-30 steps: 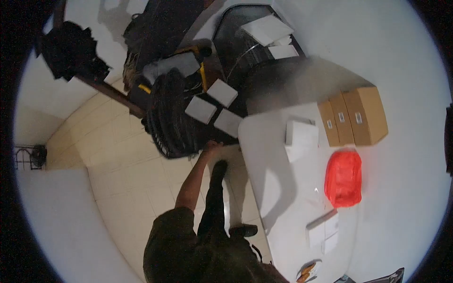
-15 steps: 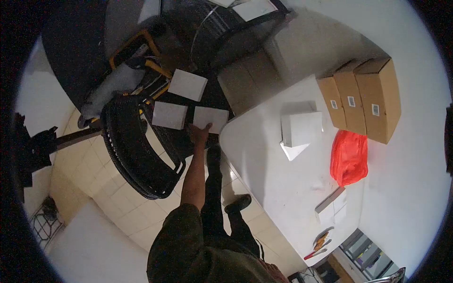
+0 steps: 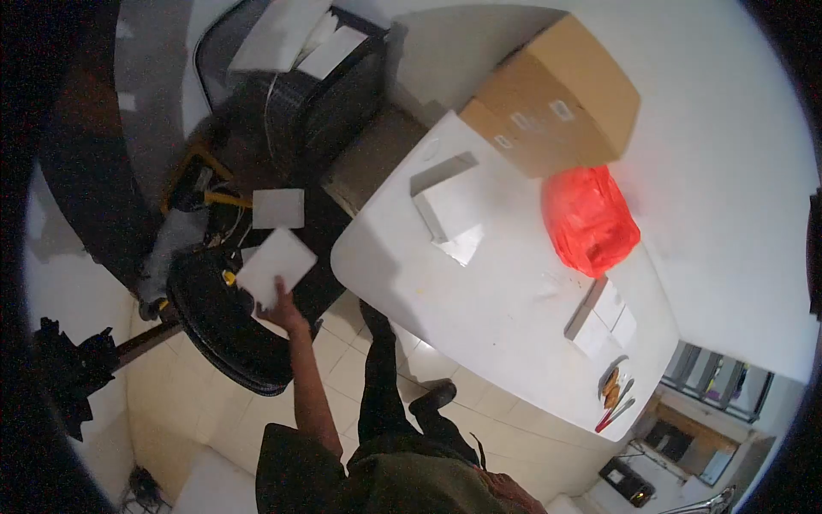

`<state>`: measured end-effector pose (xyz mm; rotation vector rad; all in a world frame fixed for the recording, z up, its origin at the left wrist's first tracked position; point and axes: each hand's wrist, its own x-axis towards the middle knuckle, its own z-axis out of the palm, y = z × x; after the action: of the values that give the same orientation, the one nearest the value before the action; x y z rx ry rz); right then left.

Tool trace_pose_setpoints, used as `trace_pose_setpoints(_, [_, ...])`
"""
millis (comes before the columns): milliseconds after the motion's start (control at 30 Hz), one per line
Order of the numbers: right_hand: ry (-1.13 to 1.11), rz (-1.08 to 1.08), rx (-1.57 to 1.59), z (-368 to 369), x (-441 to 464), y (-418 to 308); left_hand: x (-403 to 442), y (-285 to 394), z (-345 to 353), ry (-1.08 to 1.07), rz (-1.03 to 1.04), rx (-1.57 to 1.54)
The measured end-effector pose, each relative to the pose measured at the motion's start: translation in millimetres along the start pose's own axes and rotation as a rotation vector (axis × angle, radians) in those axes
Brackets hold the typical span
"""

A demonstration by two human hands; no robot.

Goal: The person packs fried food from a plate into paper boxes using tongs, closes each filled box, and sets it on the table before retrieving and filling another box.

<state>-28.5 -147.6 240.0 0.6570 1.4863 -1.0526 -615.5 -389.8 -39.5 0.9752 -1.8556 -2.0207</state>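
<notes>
My left hand (image 3: pixel 285 315) is closed on the near edge of a white box (image 3: pixel 281 261), thumb on top. The held box is above the black mesh chair (image 3: pixel 227 330) and its dark seat. Just beyond it lies another white box (image 3: pixel 278 208). Whether anything lies beneath the held box is hidden. My right hand is out of view.
On the white table (image 3: pixel 479 308) are a white box (image 3: pixel 454 210), brown cartons (image 3: pixel 556 94), a red plastic bag (image 3: pixel 589 221), small white boxes (image 3: pixel 602 317) and red-handled tools (image 3: pixel 615 415). Another black chair (image 3: pixel 330 111) holds white items. A dark stand (image 3: pixel 73 373) is at left.
My left hand has gone from resting on the near right white box to gripping a box, now raised and turned. The camera view has shifted, and only two boxes show by the chair instead of three.
</notes>
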Motion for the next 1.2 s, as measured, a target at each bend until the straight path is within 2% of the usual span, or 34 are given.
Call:
trace_pose_setpoints(100, [0.041, -0.145, -0.061, 21.2, 6.6, 25.3, -32.4, 93.2, 8.1, -0.045, 0.082, -0.091])
trace_pose_setpoints(200, [0.234, -0.354, -0.213, 25.6, -11.3, 30.0, -101.0, 156.3, 17.1, -0.358, 0.056, -0.072])
trace_pose_setpoints(267, [0.429, -0.469, -0.332, 16.8, -46.0, 29.5, -172.0, 170.0, 17.4, -0.781, 0.041, -0.08])
trace_pose_setpoints(333, [0.522, -0.374, -0.415, 25.3, -46.5, 73.5, -276.1, 189.9, 7.3, -1.251, -0.074, -0.036])
trace_pose_setpoints(400, [0.709, -0.296, -0.306, 11.0, -64.9, 123.9, -393.2, 212.4, -14.5, -1.487, -0.232, 0.198])
trace_pose_setpoints(467, [1.175, -0.327, 0.196, 9.1, -82.7, 155.9, -482.7, 190.9, -41.7, -1.834, -0.329, 0.206])
trace_pose_setpoints(567, [0.851, -0.884, 1.255, 40.0, -120.1, 171.7, -594.4, 129.0, -84.8, -2.182, -0.345, 0.361])
trace_pose_setpoints(600, [0.751, -0.939, 1.341, 60.9, -97.9, 197.4, -631.6, 119.9, -100.3, -2.273, -0.338, 0.402])
trace_pose_setpoints(633, [0.912, -0.884, 1.29, 76.4, -86.2, 202.1, -659.0, 108.9, -117.6, -2.351, -0.345, 0.442])
trace_pose_setpoints(667, [1.066, -0.815, 1.223, 86.3, -82.4, 202.9, -684.6, 96.4, -130.8, -2.335, -0.358, 0.471])
trace_pose_setpoints(733, [1.192, -0.715, 1.433, 103.1, -89.2, 212.3, -727.4, 73.3, -151.6, -2.278, -0.359, 0.518])
trace_pose_setpoints(767, [1.243, -0.668, 1.537, 108.0, -91.4, 220.5, -745.0, 61.1, -160.6, -2.202, -0.067, 0.668])
trace_pose_setpoints(867, [1.44, -0.576, 1.62, 116.2, -74.5, 248.4, -770.6, 42.1, -176.6, -2.356, 0.055, 0.988])
trace_pose_setpoints(900, [1.496, -0.54, 1.57, 118.8, -66.2, 263.2, -784.9, 38.1, -185.8, -2.513, 0.225, 0.846])
trace_pose_setpoints(1000, [1.607, -0.54, 1.517, 111.8, -66.1, 275.4, -806.2, 30.7, -208.1, -2.345, 0.659, 0.775])
trace_pose_setpoints(1033, [1.544, -0.569, 1.515, 107.9, -56.7, 287.1, -815.1, 32.7, -207.6, -2.316, 0.626, 0.82])
trace_pose_setpoints(1133, [1.295, -0.784, 1.763, 90.8, -60.0, 303.2, -840.0, 46.8, -188.1, -2.414, 0.896, 0.673])
trace_pose_setpoints(1167, [1.037, -1.037, 1.939, 83.7, -60.4, 306.5, -837.5, 33.7, -182.5, -2.408, 0.934, 0.67])
trace_pose_setpoints(1200, [0.982, -1.083, 1.962, 75.6, -64.7, 312.5, -838.6, 24.4, -172.4, -2.421, 0.834, 0.684])
